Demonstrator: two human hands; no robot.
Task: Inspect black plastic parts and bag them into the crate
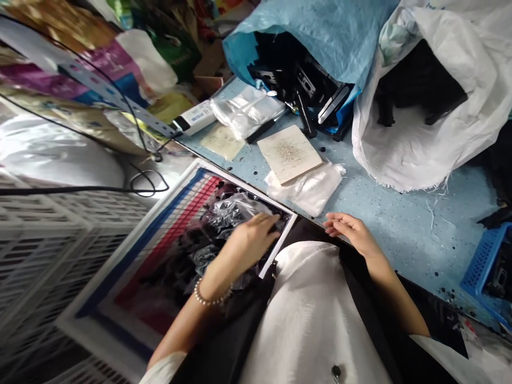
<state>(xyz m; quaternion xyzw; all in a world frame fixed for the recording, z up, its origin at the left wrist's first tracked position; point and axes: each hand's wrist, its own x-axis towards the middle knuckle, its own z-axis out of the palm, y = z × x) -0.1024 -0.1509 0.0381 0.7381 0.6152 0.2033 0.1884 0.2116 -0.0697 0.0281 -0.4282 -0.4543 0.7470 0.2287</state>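
Observation:
My left hand point(256, 237), with a beaded bracelet at the wrist, hovers over a white-rimmed crate point(84, 301) lined with striped red, white and blue material. Its fingers are stretched out, and I see nothing in them. Below it in the crate lie crumpled clear plastic bags point(230, 210) among small dark pieces that are blurred. At the front edge of the blue table point(384, 224), my right hand point(352, 229) is open with slightly bent fingers and holds nothing. Just beyond it are a flat clear plastic bag point(320, 189) and a cream square pad point(288, 154) with dark specks.
A blue sack point(312, 21) spills black plastic parts point(308, 80) onto the table. Beside it, a white woven sack point(372, 154) holds black pieces. A blue basket point(476, 266) stands at right. White crates point(28, 261) and a black cable point(80, 190) are at left.

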